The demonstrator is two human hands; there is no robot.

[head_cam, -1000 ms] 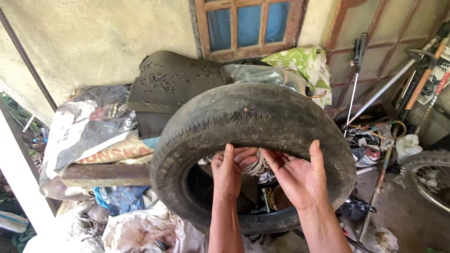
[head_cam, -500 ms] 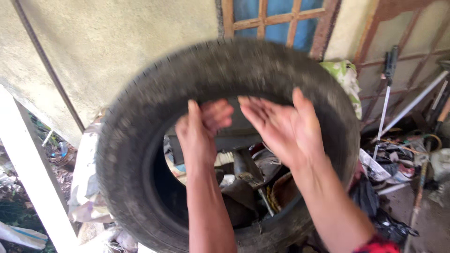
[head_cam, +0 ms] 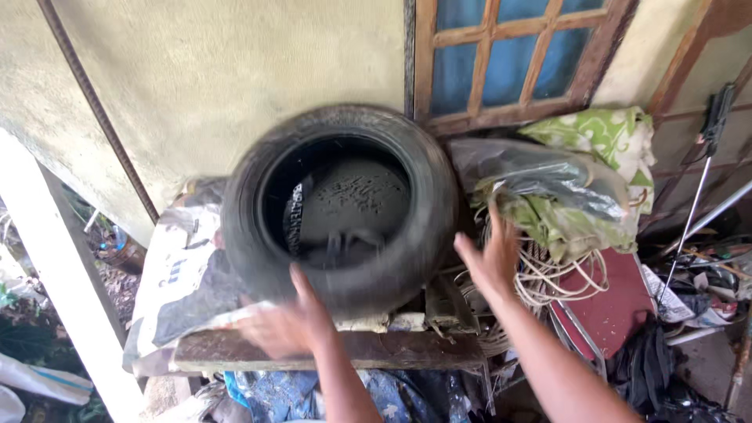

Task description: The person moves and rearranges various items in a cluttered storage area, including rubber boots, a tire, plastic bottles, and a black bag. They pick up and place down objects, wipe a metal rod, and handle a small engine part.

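A worn black tyre (head_cam: 338,278) stands tilted on a cluttered wooden bench (head_cam: 329,350), leaning back against the pale wall, its opening facing me. It looks blurred with motion. My left hand (head_cam: 286,325) is open just below the tyre's lower rim, fingers spread, not gripping it. My right hand (head_cam: 489,254) is open to the right of the tyre, palm toward it, a small gap between them. Through the tyre's hole I see a dark moulded panel (head_cam: 352,204).
A wooden-framed window (head_cam: 509,63) sits above right. Plastic bags and green patterned cloth (head_cam: 572,180) pile beside the tyre, with coiled cord (head_cam: 548,278) and a red board (head_cam: 615,305). White sacks (head_cam: 180,274) lie at left; a white post (head_cam: 55,282) stands far left.
The tyre has left my hands and gone forward onto the bench against the wall. Both hands, earlier on its inner rim, are now off it and open.
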